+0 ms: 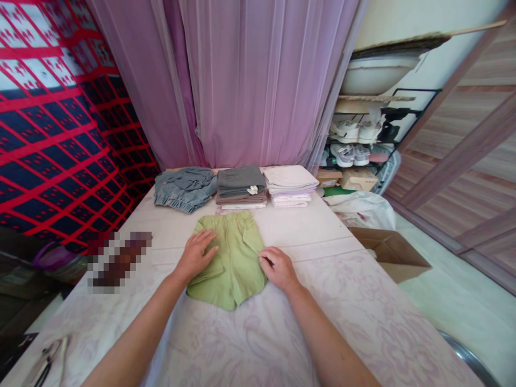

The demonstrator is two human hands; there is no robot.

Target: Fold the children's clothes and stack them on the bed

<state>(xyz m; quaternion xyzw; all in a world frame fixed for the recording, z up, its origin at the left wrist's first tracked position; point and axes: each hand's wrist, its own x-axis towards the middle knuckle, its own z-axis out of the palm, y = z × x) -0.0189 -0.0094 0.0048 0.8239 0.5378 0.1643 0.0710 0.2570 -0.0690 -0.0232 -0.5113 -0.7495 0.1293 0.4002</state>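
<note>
A pair of light green shorts [233, 258] lies flat on the pale patterned cloth covering the table [282, 333], waistband away from me. My left hand [197, 253] rests on the shorts' left side, fingers stretched out flat. At the right edge of the shorts my right hand [279, 267] has its fingers curled, pinching the fabric there.
Along the far edge sit a crumpled denim garment [184, 187], a folded grey and brown stack [241, 186] and a folded white stack [291, 184]. Scissors [45, 364] lie at the near left. An open cardboard box [389, 251] stands on the floor right, a shoe rack [355, 145] behind.
</note>
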